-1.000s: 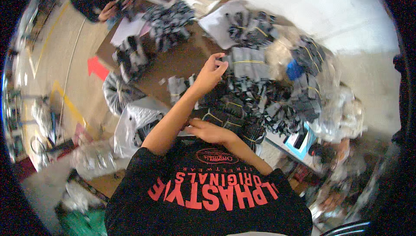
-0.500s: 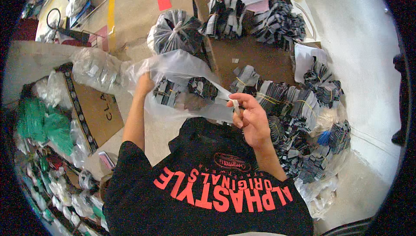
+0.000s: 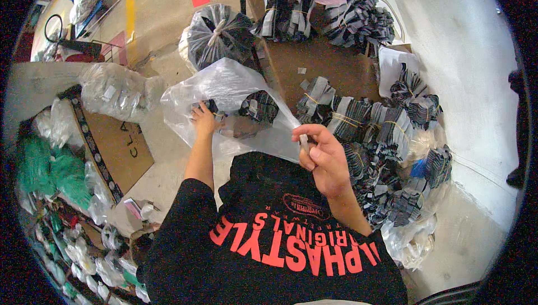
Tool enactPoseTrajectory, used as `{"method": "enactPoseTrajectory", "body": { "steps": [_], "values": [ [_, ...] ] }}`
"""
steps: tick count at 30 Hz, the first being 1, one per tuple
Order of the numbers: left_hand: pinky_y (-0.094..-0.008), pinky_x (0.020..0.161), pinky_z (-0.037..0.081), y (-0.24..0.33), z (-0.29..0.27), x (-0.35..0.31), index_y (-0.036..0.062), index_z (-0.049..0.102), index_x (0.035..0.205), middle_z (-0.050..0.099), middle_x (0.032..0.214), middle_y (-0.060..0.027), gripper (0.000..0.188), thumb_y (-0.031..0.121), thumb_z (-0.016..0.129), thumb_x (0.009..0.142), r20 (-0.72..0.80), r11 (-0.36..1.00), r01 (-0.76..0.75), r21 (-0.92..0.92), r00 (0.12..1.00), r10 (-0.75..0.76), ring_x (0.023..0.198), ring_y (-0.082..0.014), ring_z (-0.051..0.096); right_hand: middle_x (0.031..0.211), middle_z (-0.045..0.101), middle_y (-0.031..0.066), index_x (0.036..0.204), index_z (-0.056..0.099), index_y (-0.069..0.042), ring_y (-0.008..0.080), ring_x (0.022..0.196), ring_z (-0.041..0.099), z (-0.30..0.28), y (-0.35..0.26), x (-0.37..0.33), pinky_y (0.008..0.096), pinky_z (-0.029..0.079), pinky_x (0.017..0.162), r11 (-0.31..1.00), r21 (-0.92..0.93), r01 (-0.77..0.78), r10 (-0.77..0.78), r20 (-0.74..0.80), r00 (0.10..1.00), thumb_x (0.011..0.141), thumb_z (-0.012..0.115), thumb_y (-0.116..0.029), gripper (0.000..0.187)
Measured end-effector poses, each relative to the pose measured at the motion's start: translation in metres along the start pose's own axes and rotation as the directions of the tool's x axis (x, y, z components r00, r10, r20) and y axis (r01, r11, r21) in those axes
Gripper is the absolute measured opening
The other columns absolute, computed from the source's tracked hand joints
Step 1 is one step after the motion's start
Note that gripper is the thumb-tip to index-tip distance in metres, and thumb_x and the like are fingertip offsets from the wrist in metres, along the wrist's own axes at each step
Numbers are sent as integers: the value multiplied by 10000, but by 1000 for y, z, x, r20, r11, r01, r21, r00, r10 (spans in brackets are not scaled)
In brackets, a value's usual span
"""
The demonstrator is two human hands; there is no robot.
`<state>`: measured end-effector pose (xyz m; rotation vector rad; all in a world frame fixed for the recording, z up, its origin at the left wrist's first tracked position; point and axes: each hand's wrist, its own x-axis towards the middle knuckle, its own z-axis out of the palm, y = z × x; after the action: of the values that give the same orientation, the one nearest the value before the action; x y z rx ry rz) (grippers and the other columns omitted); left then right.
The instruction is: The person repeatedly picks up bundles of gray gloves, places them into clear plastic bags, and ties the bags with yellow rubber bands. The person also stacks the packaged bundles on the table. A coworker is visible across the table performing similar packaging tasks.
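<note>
A large clear plastic bag (image 3: 185,95) is stretched out in front of me, its mouth spread wide. My right hand (image 3: 325,162) pinches the bag's near right edge, and a small white piece shows between its fingers. My left hand (image 3: 204,121) has its fingers round a small dark grey and black bundle (image 3: 210,106) at the bag's left part. Whether that bundle lies inside the bag or behind the film, I cannot tell. Beside it, a second bundle of black and grey strips (image 3: 259,107) shows within the outline of the bag.
Several banded bundles of grey and black strips (image 3: 347,120) lie to the right. More bundles (image 3: 288,13) rest on a brown cardboard surface (image 3: 342,72). A filled, tied clear bag (image 3: 218,36) stands ahead. On the left are a cardboard box (image 3: 120,142) and green bagged goods (image 3: 56,165).
My left hand has let go of the bag's left edge, moved right and down, and closed on the dark bundle. My right hand keeps its pinch on the bag.
</note>
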<state>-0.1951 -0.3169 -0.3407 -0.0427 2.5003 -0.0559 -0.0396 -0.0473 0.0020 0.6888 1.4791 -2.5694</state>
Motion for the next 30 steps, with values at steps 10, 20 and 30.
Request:
{"method": "enactPoseTrajectory", "body": {
  "steps": [10, 20, 30],
  "values": [
    [-519, 1151, 331, -1, 37, 3, 34, 322, 1523, 381, 1550, -196, 1154, 414, 909, 604, -283, 953, -140, 269, 934, 218, 1455, -372, 339, 1143, 582, 96, 1237, 514, 36, 67, 665, 415, 7, 0, 4, 221, 349, 595, 998, -17, -63, 63, -14, 998, 904, 603, -208, 423],
    [-564, 1146, 309, -5, 16, -2, 71, 414, 1422, 468, 1440, -173, 1016, 352, 906, 579, -358, 981, -182, 72, 913, 196, 1340, -353, 453, 1102, 563, 99, 1223, 522, 40, 62, 649, 409, 8, 1, 22, 215, 342, 582, 996, -14, -87, 87, -5, 996, 921, 582, -191, 385],
    [-573, 1159, 256, -24, -2, -52, 36, 481, 1277, 525, 1297, -178, 919, 329, 891, 508, -486, 924, -318, -212, 855, 182, 1225, -385, 503, 1042, 585, 62, 1231, 539, 5, 42, 619, 409, 9, 4, 22, 203, 343, 571, 993, 77, -87, 89, -15, 996, 917, 572, -154, 354]
  ]
}}
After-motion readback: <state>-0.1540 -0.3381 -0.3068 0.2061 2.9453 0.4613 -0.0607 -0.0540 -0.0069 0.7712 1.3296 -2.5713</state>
